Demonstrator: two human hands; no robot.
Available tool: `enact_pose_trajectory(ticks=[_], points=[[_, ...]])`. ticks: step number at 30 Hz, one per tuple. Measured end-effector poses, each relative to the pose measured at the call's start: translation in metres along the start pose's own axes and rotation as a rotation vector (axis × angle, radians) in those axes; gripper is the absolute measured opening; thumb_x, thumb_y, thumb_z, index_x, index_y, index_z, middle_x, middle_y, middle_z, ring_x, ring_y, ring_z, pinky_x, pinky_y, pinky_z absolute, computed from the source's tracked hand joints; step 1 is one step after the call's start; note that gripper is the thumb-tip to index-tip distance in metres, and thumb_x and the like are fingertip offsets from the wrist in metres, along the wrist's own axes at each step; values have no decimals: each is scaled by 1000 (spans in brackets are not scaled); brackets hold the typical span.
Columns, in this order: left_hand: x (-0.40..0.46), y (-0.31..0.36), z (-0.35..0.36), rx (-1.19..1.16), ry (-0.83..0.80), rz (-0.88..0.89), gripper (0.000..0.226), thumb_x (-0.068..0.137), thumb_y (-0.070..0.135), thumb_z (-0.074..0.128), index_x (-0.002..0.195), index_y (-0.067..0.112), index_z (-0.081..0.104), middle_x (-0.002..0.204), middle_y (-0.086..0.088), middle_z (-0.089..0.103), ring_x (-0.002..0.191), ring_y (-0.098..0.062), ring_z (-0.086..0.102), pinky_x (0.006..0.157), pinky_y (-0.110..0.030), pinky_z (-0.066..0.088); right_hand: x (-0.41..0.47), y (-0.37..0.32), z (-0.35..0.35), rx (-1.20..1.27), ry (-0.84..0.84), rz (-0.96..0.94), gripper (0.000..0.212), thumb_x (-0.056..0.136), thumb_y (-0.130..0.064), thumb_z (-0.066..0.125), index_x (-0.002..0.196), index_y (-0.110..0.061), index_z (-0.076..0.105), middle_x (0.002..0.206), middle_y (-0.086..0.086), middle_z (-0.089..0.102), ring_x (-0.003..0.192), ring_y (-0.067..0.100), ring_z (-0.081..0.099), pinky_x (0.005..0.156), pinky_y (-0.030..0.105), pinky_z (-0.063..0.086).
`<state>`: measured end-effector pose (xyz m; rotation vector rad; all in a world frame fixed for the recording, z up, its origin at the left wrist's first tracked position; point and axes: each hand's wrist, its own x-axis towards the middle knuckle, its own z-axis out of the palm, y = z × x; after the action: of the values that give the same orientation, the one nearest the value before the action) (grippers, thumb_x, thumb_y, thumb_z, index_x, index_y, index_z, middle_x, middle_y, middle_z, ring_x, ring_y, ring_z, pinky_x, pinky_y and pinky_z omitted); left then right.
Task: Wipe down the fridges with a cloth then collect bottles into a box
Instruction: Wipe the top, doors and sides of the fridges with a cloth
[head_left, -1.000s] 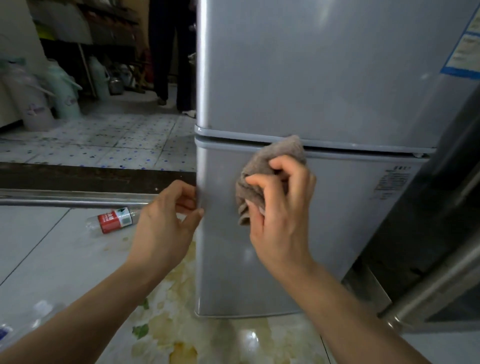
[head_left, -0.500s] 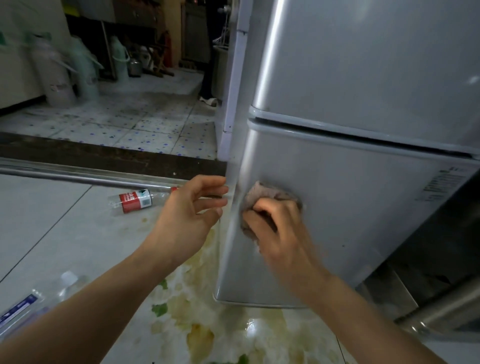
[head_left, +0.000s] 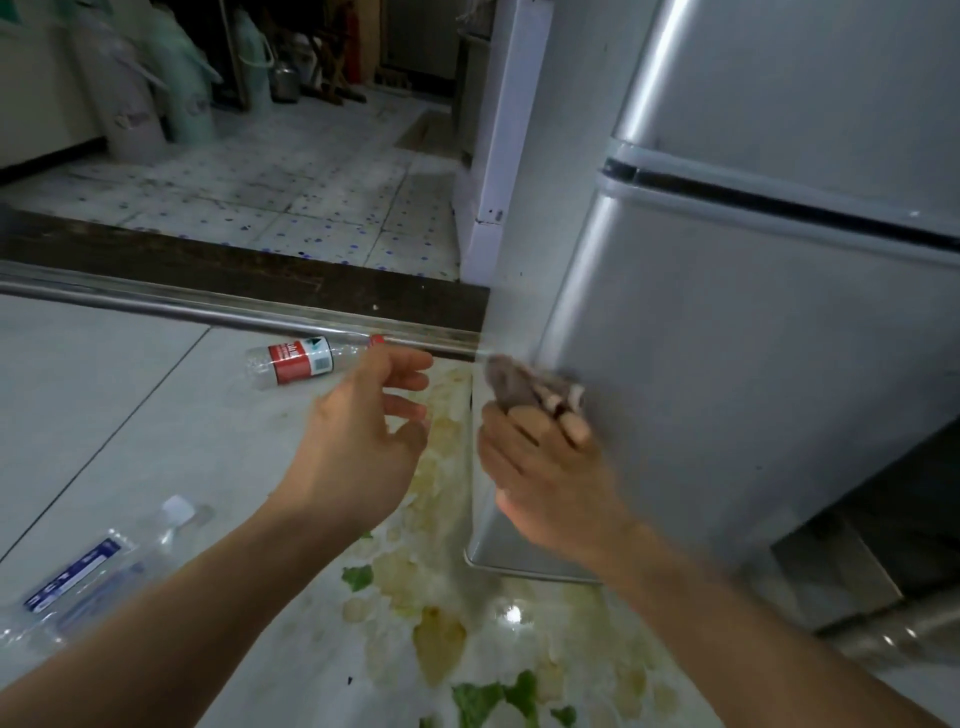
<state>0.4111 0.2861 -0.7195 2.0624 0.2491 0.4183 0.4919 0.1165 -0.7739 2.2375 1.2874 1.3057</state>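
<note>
A silver two-door fridge (head_left: 753, 338) fills the right side. My right hand (head_left: 540, 467) grips a crumpled grey-brown cloth (head_left: 511, 382) and presses it against the lower door's left front corner. My left hand (head_left: 363, 447) hovers in the air just left of that corner, fingers loosely spread, holding nothing. An empty clear bottle with a red label (head_left: 298, 358) lies on the floor beyond my left hand. A second clear bottle with a blue label (head_left: 98, 571) lies on its side at the lower left.
Yellow stains and green leaf scraps (head_left: 441, 634) cover the floor by the fridge's foot. A metal door-track rail (head_left: 208, 306) crosses the floor. Beyond it are a tiled room, large pale jugs (head_left: 156, 88) and a white post (head_left: 498, 156).
My right hand has carried the cloth down and leftward from the door gap to the lower door's left corner. My left hand has come off the fridge edge. The view has swung left.
</note>
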Motion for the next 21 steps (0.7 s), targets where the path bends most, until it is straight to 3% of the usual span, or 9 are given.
enact_pose_trajectory(ticks=[3,5,7,10,13,16,18,21], points=[[-2,-7,3,63,-42,2,42,85,3,60,114,32,51,105,16,56,90,4,55,70,-10,43,-26,-19,12,-8,-211,-110,34,73,-24,59,105,-25,70,120,-12,64,114,12,37,90,27,31],[-3,-7,7,75,-70,4,42,85,4,60,114,33,50,106,17,55,91,5,55,71,-11,43,-29,-11,8,-43,-197,-179,40,75,-20,56,114,-26,68,124,-12,62,117,13,36,97,28,30],[-3,-3,13,62,-92,11,42,85,4,60,115,33,50,107,16,55,92,4,55,72,-12,44,-27,10,-6,-89,-80,-158,40,79,-17,56,116,-27,67,125,-14,62,115,15,38,97,33,32],[-2,7,26,33,-90,32,40,85,4,58,113,31,51,106,14,57,93,-1,57,76,-22,48,-19,57,-34,-92,154,15,38,87,-21,57,124,-30,56,133,-10,49,110,18,40,88,38,32],[1,20,45,25,-71,45,37,85,7,60,114,28,51,101,16,57,92,-4,58,83,-32,51,-12,97,-49,-43,265,244,41,84,-20,59,123,-27,47,130,0,35,109,26,38,84,40,32],[5,29,65,19,-24,69,31,85,18,62,114,25,52,104,13,60,94,-6,58,83,-33,50,-20,85,-36,95,322,408,42,83,-13,62,122,-23,48,127,6,35,101,31,41,86,39,37],[8,31,74,46,36,89,25,84,24,64,105,25,52,99,12,61,90,-7,59,77,-29,47,-45,57,-20,89,284,413,42,82,-7,59,119,-24,48,121,6,37,92,29,41,81,39,43],[10,31,80,101,110,96,22,83,28,65,97,25,48,91,10,59,86,-10,58,73,-28,44,-91,33,-3,29,53,192,52,69,-12,60,116,-27,44,114,3,36,87,24,38,78,37,45]])
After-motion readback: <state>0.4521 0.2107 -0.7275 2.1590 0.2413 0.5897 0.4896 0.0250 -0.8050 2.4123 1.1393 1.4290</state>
